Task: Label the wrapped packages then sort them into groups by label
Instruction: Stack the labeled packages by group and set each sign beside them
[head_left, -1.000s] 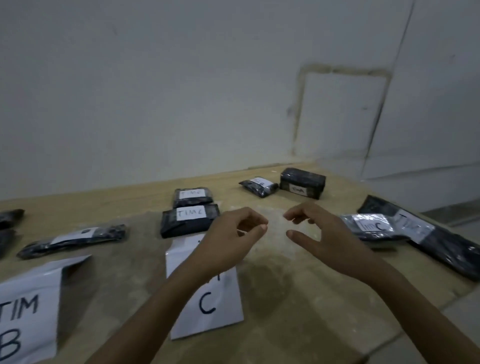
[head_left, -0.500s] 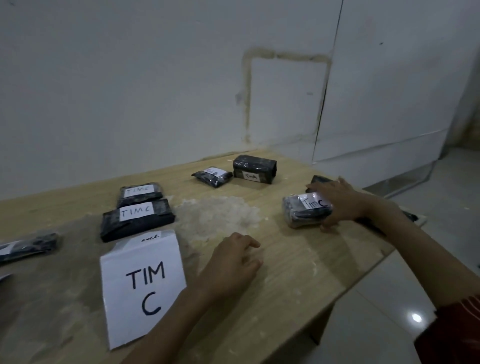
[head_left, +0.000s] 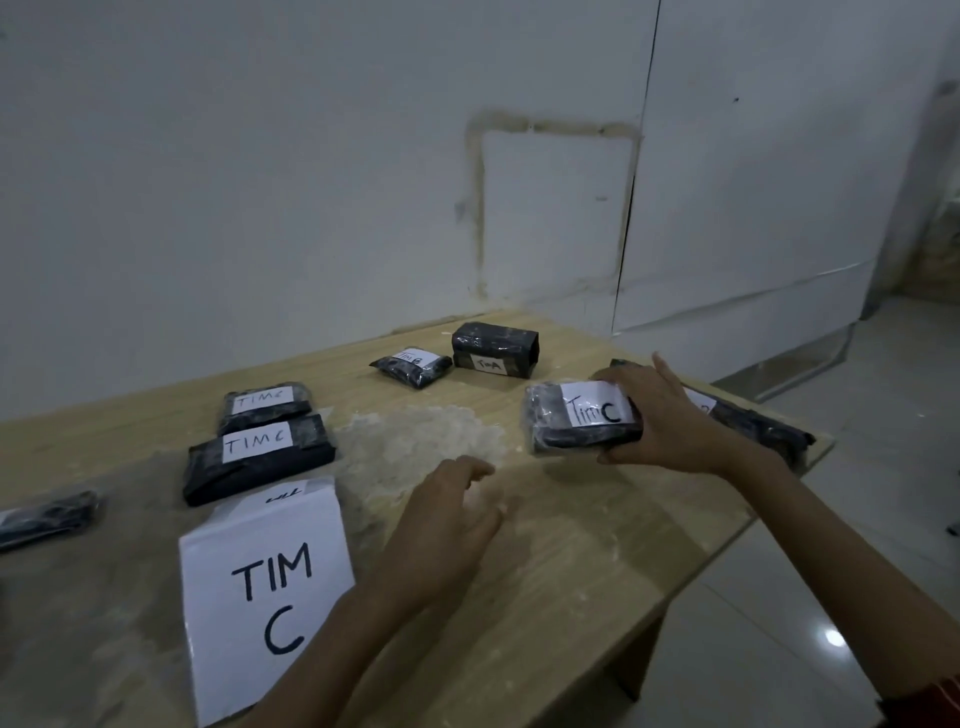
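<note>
My right hand grips a black wrapped package with a white "TIM C" label, lifted slightly and tilted above the table's right side. My left hand hovers over the table centre, fingers apart, holding nothing. Two black packages labelled "TIM C" lie side by side behind a folded white "TIM C" sign. Farther back sit a small package labelled "TIM B" and a box-shaped package labelled "TIM A". A long black package lies partly hidden behind my right hand.
The wooden table ends at its right edge near my right forearm, with tiled floor beyond. Another black package lies at the far left. A white wall stands behind the table.
My view swung right. My right hand reached to the right side, closed on the "TIM C" package and raised it. My left hand lowered toward the table centre.
</note>
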